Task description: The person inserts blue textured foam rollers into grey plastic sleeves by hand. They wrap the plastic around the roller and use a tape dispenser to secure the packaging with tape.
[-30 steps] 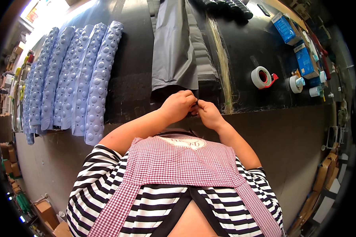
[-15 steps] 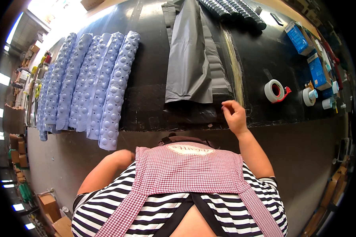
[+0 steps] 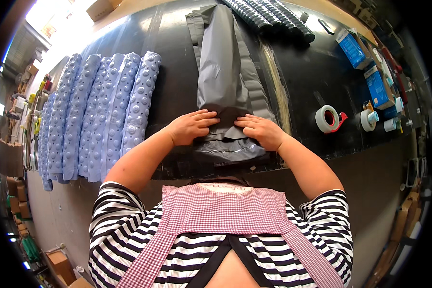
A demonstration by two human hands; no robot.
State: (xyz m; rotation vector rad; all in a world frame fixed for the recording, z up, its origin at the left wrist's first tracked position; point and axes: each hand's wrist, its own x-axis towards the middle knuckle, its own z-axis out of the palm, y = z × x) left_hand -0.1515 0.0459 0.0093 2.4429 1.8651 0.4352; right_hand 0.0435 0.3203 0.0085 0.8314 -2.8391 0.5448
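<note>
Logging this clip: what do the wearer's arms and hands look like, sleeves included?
The left hand and right hand are bare, with no gloves or wristwear visible. The forearms are uncovered below loose black-and-white striped fabric sleeves, worn under a red-and-white checked cloth apron.

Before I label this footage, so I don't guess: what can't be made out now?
Head view:
Beneath the grey plastic: hidden by its opaque film.
Palms of left hand and right hand: hidden by their backs.
Far ends of black rolls: cut off by the top edge.
</note>
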